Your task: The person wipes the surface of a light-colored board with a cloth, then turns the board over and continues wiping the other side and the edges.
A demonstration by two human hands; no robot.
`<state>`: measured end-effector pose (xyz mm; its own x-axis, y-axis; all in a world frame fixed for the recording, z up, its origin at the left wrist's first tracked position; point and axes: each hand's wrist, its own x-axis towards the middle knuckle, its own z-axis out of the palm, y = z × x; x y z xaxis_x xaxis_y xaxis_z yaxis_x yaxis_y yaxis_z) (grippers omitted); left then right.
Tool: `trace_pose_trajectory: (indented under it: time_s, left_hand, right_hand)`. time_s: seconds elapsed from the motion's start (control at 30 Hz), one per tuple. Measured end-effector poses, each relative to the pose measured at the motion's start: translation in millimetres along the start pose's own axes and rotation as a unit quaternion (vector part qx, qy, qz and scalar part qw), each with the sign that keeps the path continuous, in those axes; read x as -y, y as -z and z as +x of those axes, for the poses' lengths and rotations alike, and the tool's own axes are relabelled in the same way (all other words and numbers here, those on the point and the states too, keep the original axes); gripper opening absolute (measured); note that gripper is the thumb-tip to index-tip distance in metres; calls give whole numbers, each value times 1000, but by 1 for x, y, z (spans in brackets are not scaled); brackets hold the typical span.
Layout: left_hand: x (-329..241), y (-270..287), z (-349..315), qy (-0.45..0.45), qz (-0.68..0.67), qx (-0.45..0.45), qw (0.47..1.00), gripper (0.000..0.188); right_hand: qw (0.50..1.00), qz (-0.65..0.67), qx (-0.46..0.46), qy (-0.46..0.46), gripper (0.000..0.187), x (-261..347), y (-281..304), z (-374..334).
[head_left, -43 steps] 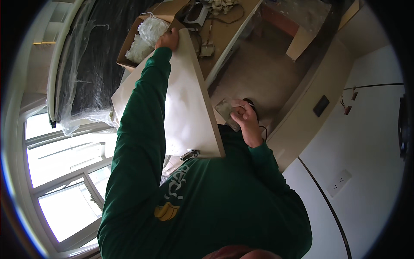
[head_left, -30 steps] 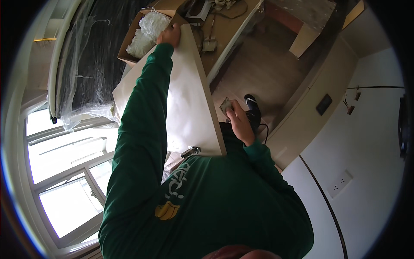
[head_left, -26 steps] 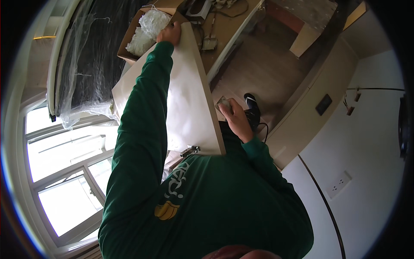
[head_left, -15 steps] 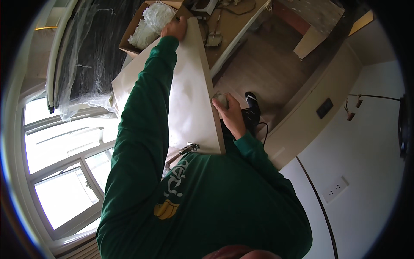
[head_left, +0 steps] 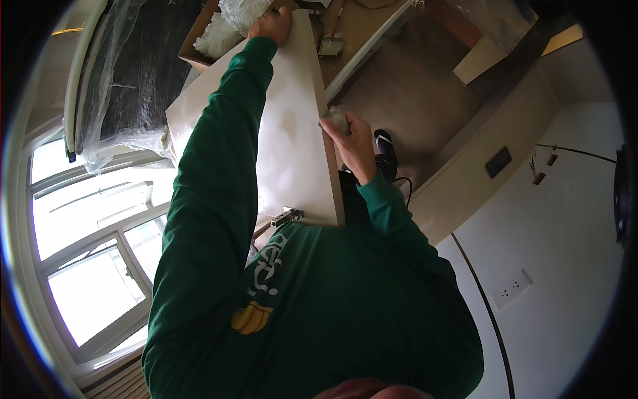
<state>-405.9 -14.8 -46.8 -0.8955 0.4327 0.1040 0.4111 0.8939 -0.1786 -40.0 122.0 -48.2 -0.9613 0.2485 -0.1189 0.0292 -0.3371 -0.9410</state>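
A pale cabinet door [head_left: 292, 126] stands in front of my body, a metal hinge [head_left: 287, 216] fixed near its close end. My left hand [head_left: 271, 28] grips the door's far corner with fingers bent over the edge. At the right edge of the door, my right hand [head_left: 357, 147] holds a crumpled greyish wad [head_left: 337, 120] against it, thumb on the door's face. Whether the wad is cloth or plastic I cannot tell.
Beyond the door sits a cardboard box [head_left: 193, 56] filled with clear plastic wrap [head_left: 219, 36]. A dark panel in plastic film [head_left: 133, 86] leans at the left, near a bright window [head_left: 96, 292]. Rightward are a beige cabinet side [head_left: 465, 183] and a wall socket [head_left: 512, 288].
My right hand has slid the wad farther away along the door's right edge. My left hand keeps its grip on the far corner. The whole view has shifted slightly.
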Motion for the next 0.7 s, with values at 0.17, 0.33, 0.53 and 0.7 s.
trace_pose_trajectory:
  time_s: [0.17,0.33,0.53,0.7]
  left_hand:
    - [-19,13,7,-27,0,14,1000,22]
    - [7,-1,6,-44,19,-4,999,21]
    - [-4,7,15,-47,31,-5,998,20]
    - [0,-6,12,-47,33,-10,998,20]
  right_hand:
    - [999,-42,-13,32,34,4,9,3]
    - [1000,-27,1,14,34,1,3,6]
    - [999,-30,12,5,33,10,7,-8]
    - [999,-42,7,-3,35,2,7,21]
